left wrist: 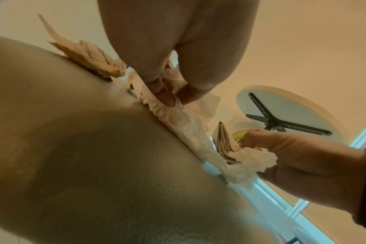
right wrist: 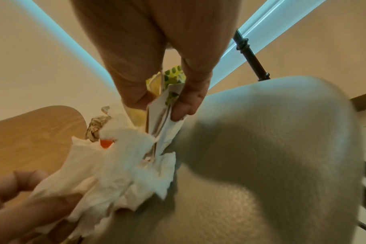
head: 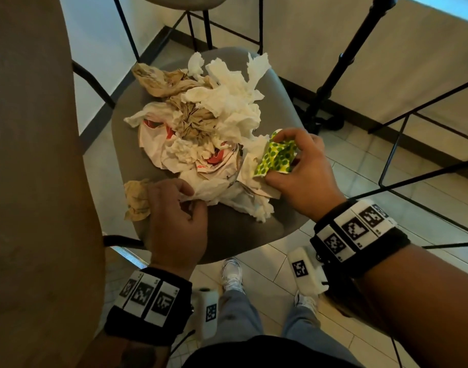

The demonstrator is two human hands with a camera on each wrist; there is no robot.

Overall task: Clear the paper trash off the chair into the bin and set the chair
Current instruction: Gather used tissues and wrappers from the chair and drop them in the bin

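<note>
While I look down from the head view, a heap of crumpled white and brown paper trash (head: 201,123) covers the grey padded chair seat (head: 235,235). My right hand (head: 304,173) curls fingers and thumb around a green-dotted yellow paper wrapper (head: 276,156) at the heap's right edge. My left hand (head: 174,221) pinches a white tissue (left wrist: 178,113) at the near edge, beside a brown paper ball (head: 137,199).

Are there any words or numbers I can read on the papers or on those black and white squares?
None can be read.
Red-printed wrapper: red marks, too crumpled and blurred.
Brown paper: faint print, too blurred.
Wristband squares on the left wrist and right wrist: coded patterns, no words.
Green-dotted paper: dots only.
</note>
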